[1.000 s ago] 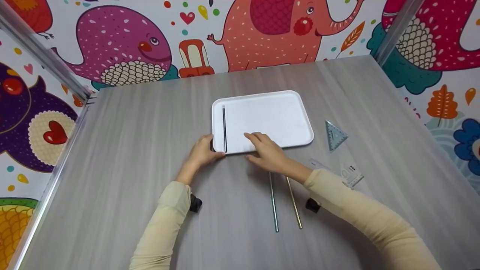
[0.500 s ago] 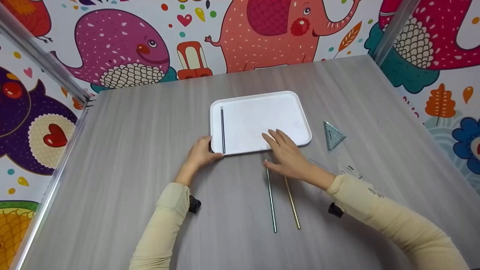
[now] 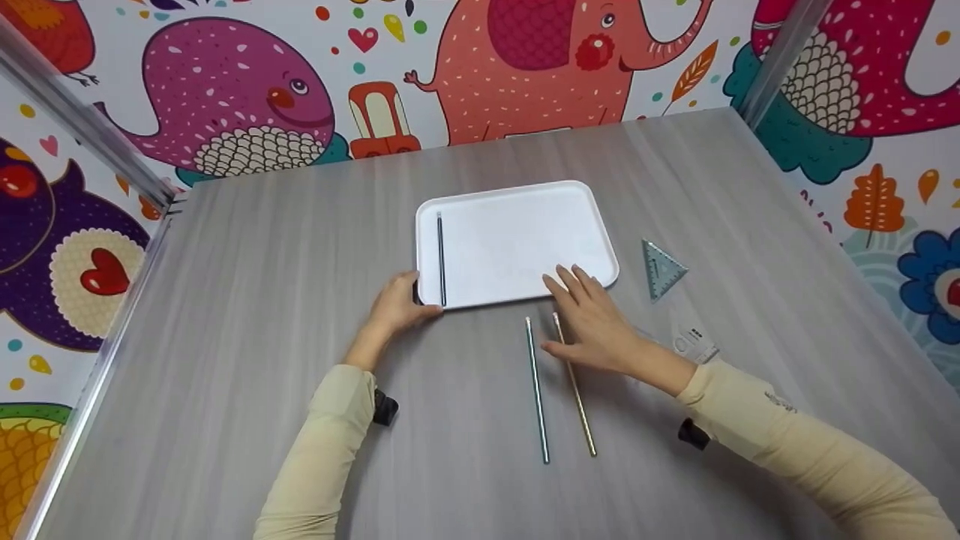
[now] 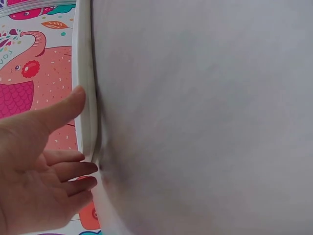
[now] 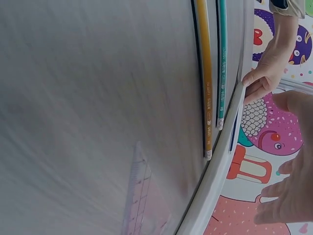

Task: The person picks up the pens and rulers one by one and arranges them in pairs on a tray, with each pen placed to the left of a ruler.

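Note:
A white tray (image 3: 517, 244) lies on the table with a dark pencil (image 3: 441, 259) along its left end. My left hand (image 3: 397, 304) grips the near left corner, thumb at the front rim and fingers round the side; the left wrist view shows the thumb (image 4: 73, 104) against the rim. My right hand (image 3: 596, 322) hovers with spread fingers near the front right of the tray, holding nothing. Just left of it lie a green pencil (image 3: 537, 390) and a gold pencil (image 3: 577, 397), side by side. The right hand partly overlaps the gold one.
A bluish triangular set square (image 3: 663, 271) lies right of the tray. Nearer, a clear ruler-like piece (image 3: 696, 345) is partly hidden by the right arm. In the right wrist view, a clear set square (image 5: 142, 200) lies beside the pencils. Cartoon-printed walls border the table.
My right hand has moved right, from over the tray's front middle toward its front right, uncovering the upper ends of both pencils. The left hand stays at the tray corner.

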Action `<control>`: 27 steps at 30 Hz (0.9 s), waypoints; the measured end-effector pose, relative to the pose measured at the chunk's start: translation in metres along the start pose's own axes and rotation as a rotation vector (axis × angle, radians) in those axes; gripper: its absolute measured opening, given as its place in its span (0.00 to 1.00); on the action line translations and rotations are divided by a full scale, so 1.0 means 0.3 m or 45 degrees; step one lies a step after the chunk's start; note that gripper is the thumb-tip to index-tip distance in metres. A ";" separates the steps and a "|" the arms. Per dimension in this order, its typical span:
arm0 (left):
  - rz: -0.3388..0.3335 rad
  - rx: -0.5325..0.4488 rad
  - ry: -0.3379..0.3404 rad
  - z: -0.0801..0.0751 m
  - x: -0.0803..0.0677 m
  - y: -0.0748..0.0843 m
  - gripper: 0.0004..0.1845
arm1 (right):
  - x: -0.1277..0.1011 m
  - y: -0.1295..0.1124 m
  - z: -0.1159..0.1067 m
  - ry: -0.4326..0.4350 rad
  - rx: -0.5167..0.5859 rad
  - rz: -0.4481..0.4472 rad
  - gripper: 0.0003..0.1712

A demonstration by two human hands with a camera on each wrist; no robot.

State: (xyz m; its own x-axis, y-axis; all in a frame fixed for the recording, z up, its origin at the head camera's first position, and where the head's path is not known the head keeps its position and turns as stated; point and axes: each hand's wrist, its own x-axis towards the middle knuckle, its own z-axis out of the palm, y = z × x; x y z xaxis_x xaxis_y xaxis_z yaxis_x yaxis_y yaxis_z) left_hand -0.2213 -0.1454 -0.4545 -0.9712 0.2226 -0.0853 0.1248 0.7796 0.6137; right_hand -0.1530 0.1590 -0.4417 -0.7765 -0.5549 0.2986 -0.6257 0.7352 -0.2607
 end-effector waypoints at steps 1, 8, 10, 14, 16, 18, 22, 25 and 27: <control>-0.004 0.000 -0.003 0.000 0.000 0.001 0.33 | -0.007 0.002 -0.002 -0.001 0.000 -0.001 0.51; -0.054 -0.002 -0.028 -0.004 0.001 0.008 0.37 | -0.059 0.024 -0.018 -0.069 -0.006 0.057 0.55; -0.056 -0.001 -0.030 -0.004 0.001 0.007 0.38 | -0.074 0.030 -0.022 -0.097 0.010 0.086 0.57; -0.042 0.012 -0.023 -0.003 0.000 0.006 0.37 | -0.100 0.041 -0.025 -0.133 0.046 0.133 0.59; -0.033 0.014 -0.017 -0.003 -0.001 0.005 0.37 | -0.110 0.046 -0.025 -0.135 0.056 0.147 0.59; -0.026 0.012 -0.010 -0.003 -0.001 0.003 0.36 | -0.119 0.053 -0.025 -0.130 0.056 0.155 0.59; -0.022 0.023 -0.001 -0.002 -0.002 0.003 0.36 | -0.132 0.064 -0.027 -0.127 0.062 0.183 0.59; -0.020 0.035 0.003 -0.001 -0.001 0.005 0.36 | -0.144 0.071 -0.029 -0.153 0.067 0.221 0.60; -0.016 0.040 0.003 0.001 -0.001 0.006 0.36 | -0.154 0.077 -0.030 -0.171 0.067 0.249 0.60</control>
State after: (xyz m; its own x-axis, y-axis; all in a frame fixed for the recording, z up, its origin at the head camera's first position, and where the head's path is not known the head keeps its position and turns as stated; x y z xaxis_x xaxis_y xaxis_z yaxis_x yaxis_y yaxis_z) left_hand -0.2209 -0.1437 -0.4536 -0.9731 0.2117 -0.0910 0.1191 0.8004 0.5876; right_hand -0.1310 0.2051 -0.4534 -0.8842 -0.4531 0.1138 -0.4624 0.8145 -0.3503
